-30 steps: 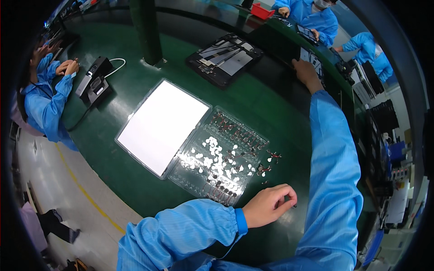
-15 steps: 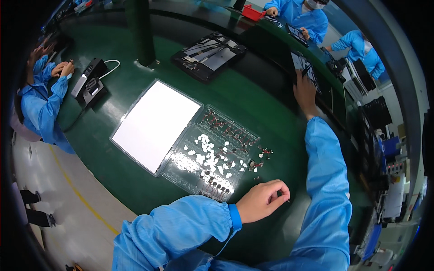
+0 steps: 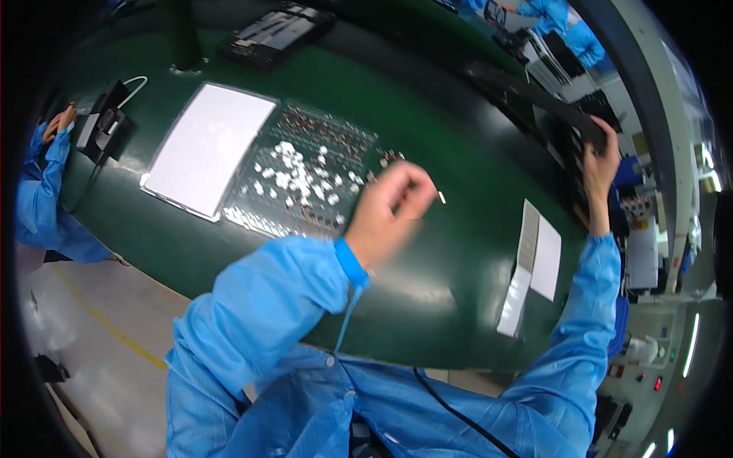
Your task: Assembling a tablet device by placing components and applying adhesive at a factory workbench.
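My left hand (image 3: 388, 217), smeared by motion, has thumb and index finger pinched together above the green table. A tiny pale sliver (image 3: 441, 197) shows at its fingertips; what it is I cannot make out. Behind that hand lies a clear plastic tray (image 3: 243, 200) with small white discs (image 3: 294, 172) and rows of small round parts with thin wires (image 3: 321, 130). A few more wired parts (image 3: 391, 156) lie just off the tray's right side. Far to the right, my right hand (image 3: 601, 164) grips the near end of a long dark flat panel (image 3: 534, 93).
A white sheet in a clear frame (image 3: 210, 149) adjoins the tray. White papers (image 3: 527, 267) lie at the table's right. An opened dark device (image 3: 279, 34) and a green post (image 3: 177, 38) stand at the back. A co-worker's blue sleeve (image 3: 50, 172) and a black desk device (image 3: 107, 126) are at left.
The view has swung right, bringing the white papers into sight. My right hand has moved from the device with a screen to the dark panel's end. My left hand remains pinched.
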A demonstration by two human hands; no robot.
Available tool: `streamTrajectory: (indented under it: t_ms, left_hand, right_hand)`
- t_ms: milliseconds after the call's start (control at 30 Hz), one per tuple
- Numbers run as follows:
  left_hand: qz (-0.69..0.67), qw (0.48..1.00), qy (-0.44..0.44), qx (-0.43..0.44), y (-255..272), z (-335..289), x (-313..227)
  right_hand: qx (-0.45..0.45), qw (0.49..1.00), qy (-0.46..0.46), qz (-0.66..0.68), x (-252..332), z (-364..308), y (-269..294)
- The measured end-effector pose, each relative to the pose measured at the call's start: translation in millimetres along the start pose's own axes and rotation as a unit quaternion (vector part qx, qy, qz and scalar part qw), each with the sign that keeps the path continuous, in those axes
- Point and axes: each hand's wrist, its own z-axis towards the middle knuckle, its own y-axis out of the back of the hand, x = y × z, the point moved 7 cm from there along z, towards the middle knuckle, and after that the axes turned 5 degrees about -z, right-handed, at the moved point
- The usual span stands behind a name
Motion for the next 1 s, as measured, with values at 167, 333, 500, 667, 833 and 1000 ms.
streamTrajectory:
  t_ms: [167, 333, 500, 667, 833, 1000]
  left_hand:
    - [-0.047, 0.997, 0.045, -0.034, 13, 23, 5]
    - [-0.07, 0.983, 0.126, 0.113, -7, -1, 35]
    - [-0.195, 0.929, 0.242, 0.201, -43, -45, 49]
    - [-0.092, 0.954, 0.223, 0.18, -60, -65, 41]
    - [-0.027, 0.977, 0.154, 0.142, -60, -72, 36]
    - [0.061, 0.976, 0.168, 0.121, -72, -83, 36]
  right_hand:
    - [0.019, 0.976, 0.008, 0.218, 49, -123, 104]
    - [0.105, 0.919, -0.065, 0.376, 123, -212, 77]
    - [0.127, 0.926, -0.092, 0.343, 110, -244, 20]
    - [0.111, 0.981, -0.021, 0.157, 91, -225, -19]
    - [0.085, 0.991, 0.102, -0.008, 103, -199, -35]
    - [0.085, 0.994, -0.025, -0.071, 72, -223, -25]
